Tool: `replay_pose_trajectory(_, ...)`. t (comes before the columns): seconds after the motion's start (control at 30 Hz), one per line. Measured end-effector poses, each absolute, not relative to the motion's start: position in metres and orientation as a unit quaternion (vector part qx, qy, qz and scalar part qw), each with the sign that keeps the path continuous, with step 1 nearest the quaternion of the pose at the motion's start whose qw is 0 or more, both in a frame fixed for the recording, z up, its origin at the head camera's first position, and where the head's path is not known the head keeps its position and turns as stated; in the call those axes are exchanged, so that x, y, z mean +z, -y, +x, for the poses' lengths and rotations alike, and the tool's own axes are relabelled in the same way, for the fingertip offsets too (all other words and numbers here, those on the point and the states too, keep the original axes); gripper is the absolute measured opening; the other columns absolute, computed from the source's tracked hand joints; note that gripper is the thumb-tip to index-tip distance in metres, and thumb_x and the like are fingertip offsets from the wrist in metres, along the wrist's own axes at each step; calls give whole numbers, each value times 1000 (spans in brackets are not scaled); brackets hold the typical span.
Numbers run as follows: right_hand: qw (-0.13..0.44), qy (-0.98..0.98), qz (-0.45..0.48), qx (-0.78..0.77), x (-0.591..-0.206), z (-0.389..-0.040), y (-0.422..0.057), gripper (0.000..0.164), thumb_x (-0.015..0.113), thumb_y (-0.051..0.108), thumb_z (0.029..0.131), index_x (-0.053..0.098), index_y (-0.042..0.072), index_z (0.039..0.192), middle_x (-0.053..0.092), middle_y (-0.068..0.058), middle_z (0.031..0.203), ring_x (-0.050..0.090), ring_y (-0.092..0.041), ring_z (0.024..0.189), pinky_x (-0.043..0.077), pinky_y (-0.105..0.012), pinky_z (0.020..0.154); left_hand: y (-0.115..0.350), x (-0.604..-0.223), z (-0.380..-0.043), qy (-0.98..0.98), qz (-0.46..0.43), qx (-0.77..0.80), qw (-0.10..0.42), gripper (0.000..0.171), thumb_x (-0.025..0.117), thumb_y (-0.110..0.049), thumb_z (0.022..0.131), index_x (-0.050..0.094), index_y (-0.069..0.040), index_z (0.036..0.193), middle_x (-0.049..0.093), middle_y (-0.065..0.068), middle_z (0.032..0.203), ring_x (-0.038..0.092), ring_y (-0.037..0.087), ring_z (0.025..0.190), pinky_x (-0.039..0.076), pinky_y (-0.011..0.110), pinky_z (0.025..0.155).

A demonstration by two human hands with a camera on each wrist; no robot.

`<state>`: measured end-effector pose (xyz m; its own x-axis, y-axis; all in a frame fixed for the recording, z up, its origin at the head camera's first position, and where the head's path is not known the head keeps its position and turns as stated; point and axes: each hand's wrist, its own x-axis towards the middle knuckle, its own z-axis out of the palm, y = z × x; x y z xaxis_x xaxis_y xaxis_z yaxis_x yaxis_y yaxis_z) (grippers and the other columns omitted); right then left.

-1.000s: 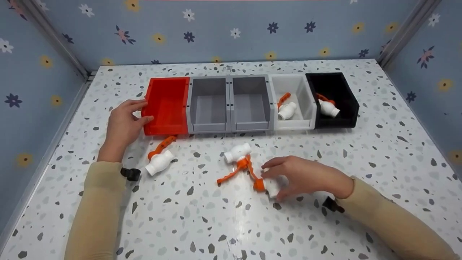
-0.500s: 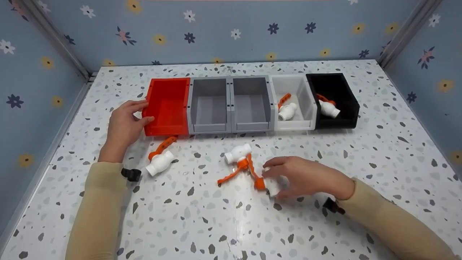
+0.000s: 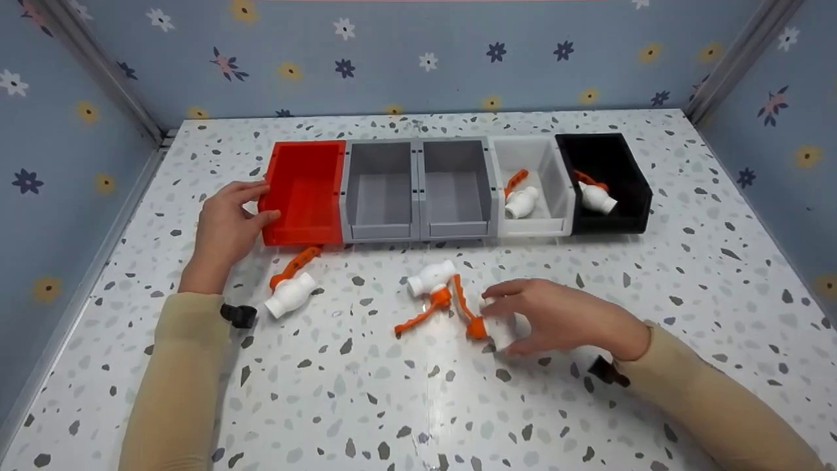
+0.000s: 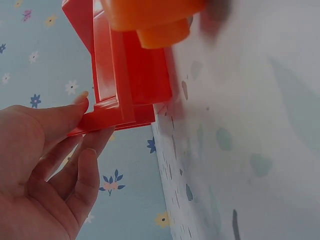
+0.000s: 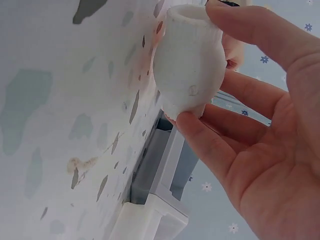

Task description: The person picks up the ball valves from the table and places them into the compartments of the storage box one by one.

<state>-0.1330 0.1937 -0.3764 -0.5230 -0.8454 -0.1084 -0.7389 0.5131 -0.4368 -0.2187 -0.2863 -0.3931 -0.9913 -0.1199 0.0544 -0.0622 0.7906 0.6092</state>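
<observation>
My left hand [image 3: 225, 226] pinches the left wall of the red bin [image 3: 304, 196], thumb inside and fingers outside. In the left wrist view, the bin wall [image 4: 107, 112] sits between thumb and fingers. My right hand [image 3: 556, 314] holds a white ball valve [image 3: 502, 332] with an orange lever, low over the speckled table. The right wrist view shows thumb and fingers at opposite ends of its white body [image 5: 190, 65]. Just left of it lies a second ball valve [image 3: 431, 278]. A third valve [image 3: 291, 294] lies below the red bin, its lever pointing at the bin.
Right of the red bin, two grey bins [image 3: 382, 196], a white bin [image 3: 533, 227] and a black bin [image 3: 611, 224] stand in a row. One valve [image 3: 522, 203] lies in the white bin, another valve [image 3: 596, 197] in the black one. Flowered walls [image 3: 418, 78] enclose the table.
My right hand has shifted slightly right with its valve, whose lever has come apart from the neighbouring valve's. My left hand stays on the red bin.
</observation>
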Motion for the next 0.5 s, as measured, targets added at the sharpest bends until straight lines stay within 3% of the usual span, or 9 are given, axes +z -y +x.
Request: replay_pose_trajectory(0.5,142,-843,-477,-201,-375,-135,-197,48,84,20,76,71,13,122,61,-12,134,57,-26,126,48,-43,100,286,-393,-218,946,51,-315,45,54,69,-24,96,53,-18,146,48,6,148,58,29,99,55,43,88)
